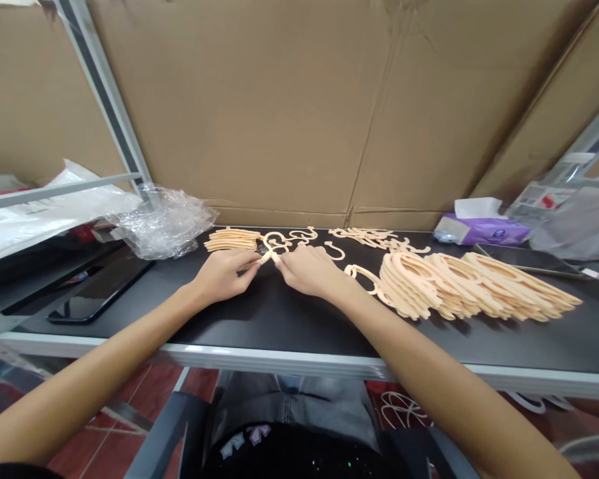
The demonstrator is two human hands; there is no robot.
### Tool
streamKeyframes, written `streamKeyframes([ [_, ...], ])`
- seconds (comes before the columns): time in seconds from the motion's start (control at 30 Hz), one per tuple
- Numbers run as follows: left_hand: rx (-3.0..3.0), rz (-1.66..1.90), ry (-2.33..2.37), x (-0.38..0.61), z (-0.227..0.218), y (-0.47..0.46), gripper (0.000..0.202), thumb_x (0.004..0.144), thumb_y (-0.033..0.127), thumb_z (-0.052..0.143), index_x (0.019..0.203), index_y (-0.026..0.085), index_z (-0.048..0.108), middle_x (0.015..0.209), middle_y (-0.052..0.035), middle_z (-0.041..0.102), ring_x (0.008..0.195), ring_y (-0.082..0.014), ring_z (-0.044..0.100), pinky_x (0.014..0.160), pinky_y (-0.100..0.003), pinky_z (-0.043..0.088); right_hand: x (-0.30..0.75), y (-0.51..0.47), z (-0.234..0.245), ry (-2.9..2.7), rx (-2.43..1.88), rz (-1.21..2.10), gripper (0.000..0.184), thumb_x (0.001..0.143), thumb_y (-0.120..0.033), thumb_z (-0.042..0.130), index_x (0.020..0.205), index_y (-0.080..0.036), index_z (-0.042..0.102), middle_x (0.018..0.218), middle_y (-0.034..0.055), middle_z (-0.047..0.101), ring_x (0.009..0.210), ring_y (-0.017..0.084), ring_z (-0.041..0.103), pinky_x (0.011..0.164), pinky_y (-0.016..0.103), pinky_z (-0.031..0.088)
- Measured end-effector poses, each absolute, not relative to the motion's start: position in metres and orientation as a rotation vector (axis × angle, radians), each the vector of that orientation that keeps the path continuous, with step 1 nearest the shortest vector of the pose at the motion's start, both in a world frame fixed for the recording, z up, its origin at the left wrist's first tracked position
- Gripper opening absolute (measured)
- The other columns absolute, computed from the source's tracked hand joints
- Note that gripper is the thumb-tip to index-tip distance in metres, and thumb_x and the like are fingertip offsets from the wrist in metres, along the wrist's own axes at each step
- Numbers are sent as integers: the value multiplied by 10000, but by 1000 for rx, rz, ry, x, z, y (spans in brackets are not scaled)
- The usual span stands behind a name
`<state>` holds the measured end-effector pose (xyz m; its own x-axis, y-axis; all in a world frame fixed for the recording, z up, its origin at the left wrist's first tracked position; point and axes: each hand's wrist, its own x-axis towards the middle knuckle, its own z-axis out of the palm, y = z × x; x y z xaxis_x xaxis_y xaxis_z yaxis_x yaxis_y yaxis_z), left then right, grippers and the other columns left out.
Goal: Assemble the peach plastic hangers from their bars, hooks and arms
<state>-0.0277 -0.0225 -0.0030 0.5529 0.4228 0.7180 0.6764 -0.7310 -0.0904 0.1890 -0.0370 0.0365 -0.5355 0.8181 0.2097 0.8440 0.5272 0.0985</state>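
My left hand (224, 274) and my right hand (307, 269) meet at the middle of the black table (289, 319), fingertips pinched together on one small pale orange plastic piece (268, 256). Just beyond the fingers lie loose curved and hooked pieces (289, 238) of the same plastic. A neat pile of curved strips (232, 240) sits behind my left hand. To the right of my right hand, a long overlapping row of flat ring-shaped pieces (469, 283) stretches across the table.
Crumpled clear plastic wrap (162, 223) lies at the back left, with a dark phone (100, 289) in front of it. More loose pieces (374, 237) lie at the back. A purple tissue box (482, 228) and a tablet (524, 258) sit back right. Cardboard walls (289, 100) stand behind.
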Motion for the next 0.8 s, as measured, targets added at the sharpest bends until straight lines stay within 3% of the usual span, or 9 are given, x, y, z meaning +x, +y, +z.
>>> streamKeyframes([
  [0.27, -2479, -953, -906, -27, -4, -24, 177, 914, 191, 558, 961, 162, 727, 773, -32, 752, 670, -158, 695, 641, -255, 510, 188, -38, 34, -2570, -1411, -211, 314, 933, -273, 467, 998, -156, 751, 1013, 168, 753, 930, 292, 708, 761, 333, 476],
  [0.43, -2502, -901, -921, -27, -5, -24, 194, 917, 193, 547, 961, 163, 733, 806, -39, 764, 686, -170, 708, 635, -264, 509, 189, -37, 32, -2555, -1476, -253, 304, 923, -320, 491, 1002, -185, 752, 988, 148, 756, 962, 295, 703, 777, 347, 474],
  [0.8, -2286, -977, -961, -33, -5, -18, 242, 949, 264, 532, 927, 172, 755, 876, -51, 790, 793, -211, 742, 728, -293, 528, 202, -28, 46, -2121, -1689, -320, 515, 1032, -393, 287, 1005, -180, 754, 964, 155, 760, 915, 291, 713, 774, 359, 459],
])
